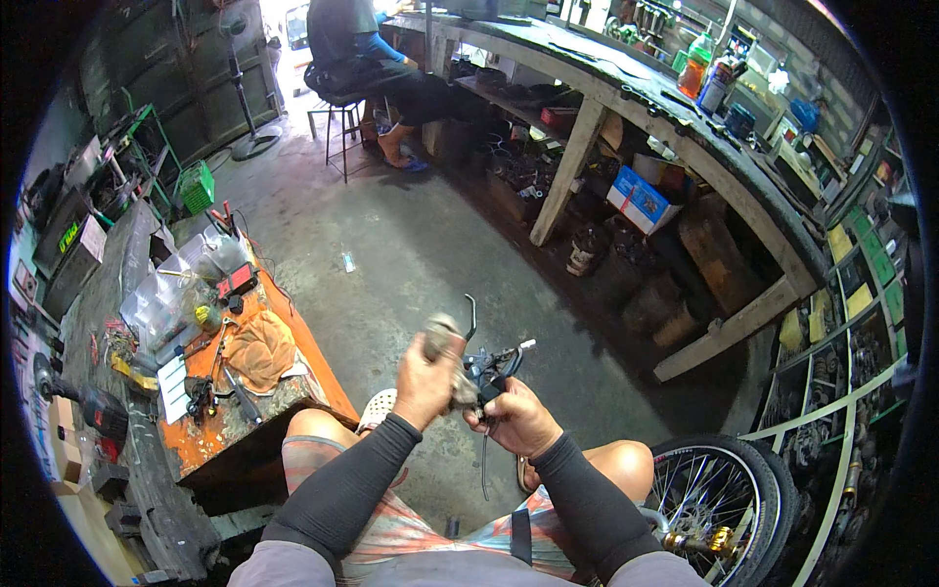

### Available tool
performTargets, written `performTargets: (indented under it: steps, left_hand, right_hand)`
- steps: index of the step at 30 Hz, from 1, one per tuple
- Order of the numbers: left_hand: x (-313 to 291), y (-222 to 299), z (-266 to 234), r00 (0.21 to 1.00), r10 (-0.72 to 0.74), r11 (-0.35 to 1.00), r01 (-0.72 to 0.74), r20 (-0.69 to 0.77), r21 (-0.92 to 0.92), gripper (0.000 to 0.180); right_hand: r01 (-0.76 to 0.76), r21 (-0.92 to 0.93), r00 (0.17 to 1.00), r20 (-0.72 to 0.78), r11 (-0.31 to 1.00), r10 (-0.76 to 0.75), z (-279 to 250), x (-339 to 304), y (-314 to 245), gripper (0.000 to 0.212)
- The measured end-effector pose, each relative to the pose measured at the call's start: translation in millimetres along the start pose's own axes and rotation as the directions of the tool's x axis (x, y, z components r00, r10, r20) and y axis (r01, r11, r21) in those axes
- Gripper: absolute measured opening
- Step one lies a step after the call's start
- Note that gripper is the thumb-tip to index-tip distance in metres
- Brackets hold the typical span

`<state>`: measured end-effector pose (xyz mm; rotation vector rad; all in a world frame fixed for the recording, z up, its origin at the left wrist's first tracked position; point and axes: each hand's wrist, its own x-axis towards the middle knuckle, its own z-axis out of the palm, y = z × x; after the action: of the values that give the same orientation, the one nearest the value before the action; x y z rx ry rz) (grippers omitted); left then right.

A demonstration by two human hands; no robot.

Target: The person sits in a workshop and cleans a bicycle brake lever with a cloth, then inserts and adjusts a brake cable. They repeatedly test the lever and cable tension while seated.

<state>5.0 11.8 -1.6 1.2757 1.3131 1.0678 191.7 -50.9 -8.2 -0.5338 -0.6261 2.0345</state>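
Over the floor between my knees, my left hand (423,383) is closed round a dirty grey-beige rag (443,336), slightly blurred. My right hand (521,415) grips a dark part that looks like a bicycle brake lever (505,365), with fingers and thumb pinched on its black body. A thin cable (484,470) hangs down below it. Beyond my hands a thin bent metal rod (472,315) sticks up; I cannot tell whether it belongs to the part. The rag touches or overlaps the part's left side, and my fingers hide much of it.
At left stands a low orange bench (308,362) with an orange cloth (259,342), tools and plastic boxes (156,298). Bicycle wheels (719,499) stand by my right knee. A long wooden workbench (587,64) runs along the right; a person (352,59) sits at its far end.
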Motion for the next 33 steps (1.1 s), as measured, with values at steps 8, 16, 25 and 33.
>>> performTargets:
  steps: [8,16,25,33]
  left_hand:
    - [-17.4,-3.2,5.9,0.856,0.458,0.787,-0.516,0.24,0.339,0.052]
    - [-17.4,5.6,10.5,0.939,0.312,0.937,-0.329,0.144,0.115,0.029]
    - [29.4,12.3,-37.6,0.974,-0.113,0.87,0.001,-0.199,-0.494,0.034]
    - [13.4,6.7,-41.7,0.885,-0.056,0.82,0.304,0.462,-0.484,0.035]
  right_hand:
    - [-0.045,-0.034,0.998,-0.042,0.998,0.043,12.8,-5.5,-0.2,0.052]
    - [-0.078,-0.128,0.99,-0.129,0.989,0.061,13.0,-7.1,4.8,0.046]
    - [-0.084,0.224,0.995,0.07,0.971,0.07,3.2,-7.3,-0.5,0.055]
    - [-0.029,-0.145,1.0,-0.005,0.989,0.028,13.5,-9.4,-2.1,0.048]
